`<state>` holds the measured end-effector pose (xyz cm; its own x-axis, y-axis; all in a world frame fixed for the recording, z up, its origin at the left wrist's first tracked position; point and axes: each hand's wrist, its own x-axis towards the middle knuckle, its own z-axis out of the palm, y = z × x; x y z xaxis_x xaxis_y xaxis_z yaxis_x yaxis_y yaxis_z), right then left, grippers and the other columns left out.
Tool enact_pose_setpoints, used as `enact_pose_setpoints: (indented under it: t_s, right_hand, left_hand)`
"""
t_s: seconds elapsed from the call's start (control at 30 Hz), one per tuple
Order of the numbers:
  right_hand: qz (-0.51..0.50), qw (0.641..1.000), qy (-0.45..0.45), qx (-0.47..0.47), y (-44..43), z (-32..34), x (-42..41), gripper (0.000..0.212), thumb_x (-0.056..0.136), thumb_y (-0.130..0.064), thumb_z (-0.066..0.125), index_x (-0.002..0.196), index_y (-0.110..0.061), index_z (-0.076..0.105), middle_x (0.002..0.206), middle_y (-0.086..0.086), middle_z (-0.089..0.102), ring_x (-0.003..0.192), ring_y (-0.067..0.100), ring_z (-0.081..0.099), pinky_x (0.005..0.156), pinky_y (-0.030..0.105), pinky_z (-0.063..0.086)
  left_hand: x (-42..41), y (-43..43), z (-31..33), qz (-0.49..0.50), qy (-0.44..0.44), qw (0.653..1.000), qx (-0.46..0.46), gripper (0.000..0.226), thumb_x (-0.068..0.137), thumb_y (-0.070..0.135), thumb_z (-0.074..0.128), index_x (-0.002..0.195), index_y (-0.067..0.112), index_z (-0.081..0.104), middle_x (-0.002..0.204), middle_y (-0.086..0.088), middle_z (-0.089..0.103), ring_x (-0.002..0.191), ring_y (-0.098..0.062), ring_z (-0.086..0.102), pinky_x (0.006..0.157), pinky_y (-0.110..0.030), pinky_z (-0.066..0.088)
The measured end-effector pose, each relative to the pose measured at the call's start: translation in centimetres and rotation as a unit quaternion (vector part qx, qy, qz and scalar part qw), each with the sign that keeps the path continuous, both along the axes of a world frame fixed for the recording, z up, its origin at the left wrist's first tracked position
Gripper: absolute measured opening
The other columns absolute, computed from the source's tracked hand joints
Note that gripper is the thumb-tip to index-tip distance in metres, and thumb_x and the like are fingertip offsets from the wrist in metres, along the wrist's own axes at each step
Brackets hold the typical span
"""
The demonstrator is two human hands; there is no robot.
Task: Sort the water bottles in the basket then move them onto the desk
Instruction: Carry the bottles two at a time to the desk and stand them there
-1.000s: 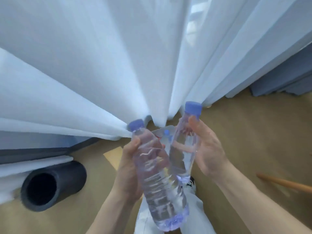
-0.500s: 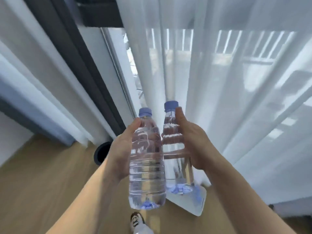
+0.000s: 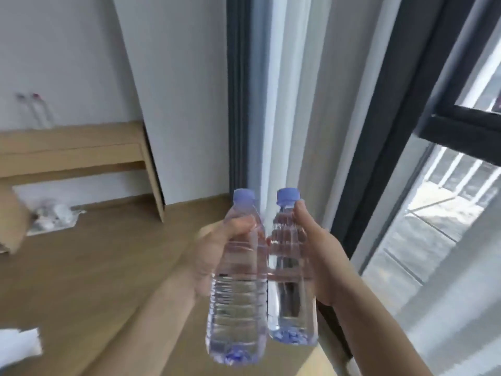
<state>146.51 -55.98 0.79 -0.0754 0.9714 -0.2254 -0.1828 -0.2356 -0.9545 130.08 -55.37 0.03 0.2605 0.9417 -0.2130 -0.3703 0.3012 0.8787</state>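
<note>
One upright bottle (image 3: 235, 316) is gripped in the left hand (image 3: 214, 256) and a second bottle (image 3: 291, 308) in the right hand (image 3: 322, 259), sides touching, with the counter (image 3: 70, 156) located well apart, ahead-left, nearer the left hand.

Two bottles in shot: left bottle (image 3: 237, 291), right bottle (image 3: 291, 294). Two blue caps, one apiece: left cap (image 3: 243, 195), right cap (image 3: 288, 195). Two hands, left hand (image 3: 214, 256) and right hand (image 3: 322, 256), one bottle in each. By the wall, one desk (image 3: 73, 151). One crumpled bag (image 3: 54, 215) on the floor. One cardboard box (image 3: 10, 221) at the left edge. One white scrap (image 3: 19, 348) lower left, too blurred to name.
</note>
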Motion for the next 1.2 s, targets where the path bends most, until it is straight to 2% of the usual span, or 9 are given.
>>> enact_pose_setpoints:
  t_s: [0.17, 0.3, 0.43, 0.5, 0.67, 0.73, 0.9, 1.07, 1.2]
  right_hand:
    - [0.097, 0.995, 0.002, 0.011, 3.5, 0.5, -14.9, 0.046, 0.085, -0.059, 0.044, 0.090, -0.020, 0.069, 0.084, 0.005, 0.073, 0.069, 0.017, 0.072, 0.050, 0.033, 0.056]
    - [0.161, 0.987, 0.001, 0.029, 5.6, 0.8, -26.3, 0.045, 0.087, -0.057, 0.043, 0.092, -0.019, 0.067, 0.077, 0.002, 0.072, 0.067, 0.015, 0.071, 0.051, 0.036, 0.056]
    - [0.209, 0.978, 0.021, 0.016, 7.4, 0.9, -35.8, 0.045, 0.085, -0.059, 0.046, 0.084, -0.021, 0.071, 0.065, -0.002, 0.073, 0.067, 0.018, 0.071, 0.066, 0.048, 0.058]
    - [0.232, 0.972, 0.023, 0.002, 8.6, 0.6, -39.7, 0.047, 0.082, -0.062, 0.049, 0.077, -0.022, 0.074, 0.070, 0.000, 0.073, 0.077, 0.024, 0.070, 0.080, 0.056, 0.055]
    - [0.302, 0.953, 0.034, -0.016, 12.4, 0.6, -48.2, 0.052, 0.075, -0.066, 0.052, 0.084, -0.021, 0.076, 0.097, 0.016, 0.073, 0.094, 0.035, 0.069, 0.084, 0.061, 0.051]
    - [0.329, 0.943, 0.039, -0.017, 14.4, 0.7, -51.3, 0.053, 0.077, -0.064, 0.052, 0.088, -0.018, 0.075, 0.100, 0.019, 0.072, 0.095, 0.038, 0.068, 0.085, 0.063, 0.049]
    - [0.401, 0.914, 0.064, -0.013, 20.9, 1.4, -59.2, 0.059, 0.074, -0.061, 0.059, 0.094, -0.008, 0.072, 0.098, 0.022, 0.072, 0.091, 0.041, 0.068, 0.086, 0.058, 0.052]
    - [0.498, 0.864, 0.075, 0.010, 27.8, 3.6, -66.7, 0.054, 0.076, -0.063, 0.055, 0.094, -0.014, 0.071, 0.082, 0.012, 0.077, 0.079, 0.033, 0.073, 0.083, 0.053, 0.054]
    - [0.568, 0.819, 0.073, 0.019, 31.9, 4.7, -72.3, 0.065, 0.059, -0.072, 0.063, 0.093, -0.017, 0.073, 0.087, 0.013, 0.076, 0.086, 0.038, 0.071, 0.087, 0.061, 0.050]
  left_hand:
    - [-14.7, 0.7, 0.7, 0.079, 0.017, 0.996, 0.032, 0.019, 0.061, 0.019, 0.077, 0.078, 0.014, 0.070, 0.074, -0.013, 0.063, 0.062, -0.027, 0.062, 0.068, -0.037, 0.053]
    - [-25.2, 0.4, 1.8, 0.164, 0.033, 0.985, 0.045, 0.022, 0.053, 0.025, 0.076, 0.074, 0.022, 0.076, 0.079, -0.010, 0.064, 0.069, -0.028, 0.063, 0.074, -0.039, 0.052]
    - [-33.9, 0.3, 2.9, 0.228, 0.059, 0.970, 0.055, 0.015, 0.057, 0.026, 0.069, 0.070, 0.020, 0.075, 0.065, -0.003, 0.068, 0.055, -0.019, 0.066, 0.059, -0.031, 0.055]
    - [-37.5, 0.6, 3.0, 0.249, 0.060, 0.965, 0.048, 0.014, 0.060, 0.023, 0.068, 0.072, 0.016, 0.073, 0.064, -0.007, 0.067, 0.051, -0.020, 0.065, 0.055, -0.031, 0.055]
    - [-44.7, 2.3, 2.8, 0.315, 0.071, 0.945, 0.050, 0.019, 0.067, 0.019, 0.067, 0.084, 0.012, 0.070, 0.069, -0.010, 0.067, 0.054, -0.022, 0.066, 0.050, -0.028, 0.055]
    - [-47.2, 3.6, 3.0, 0.357, 0.082, 0.930, 0.035, 0.009, 0.077, 0.015, 0.064, 0.082, 0.011, 0.071, 0.063, -0.007, 0.068, 0.048, -0.019, 0.066, 0.044, -0.024, 0.053]
    - [-53.3, 8.3, 4.2, 0.443, 0.110, 0.889, 0.035, 0.020, 0.084, 0.014, 0.060, 0.068, 0.014, 0.072, 0.060, -0.005, 0.068, 0.045, -0.016, 0.064, 0.045, -0.021, 0.052]
    - [-58.0, 13.2, 6.2, 0.534, 0.107, 0.838, 0.044, 0.013, 0.083, 0.017, 0.062, 0.075, 0.009, 0.070, 0.062, -0.005, 0.068, 0.049, -0.017, 0.065, 0.052, -0.024, 0.054]
    - [-61.5, 16.3, 7.3, 0.587, 0.123, 0.799, 0.039, 0.013, 0.084, 0.018, 0.061, 0.077, 0.010, 0.070, 0.067, -0.006, 0.069, 0.055, -0.018, 0.066, 0.055, -0.024, 0.055]
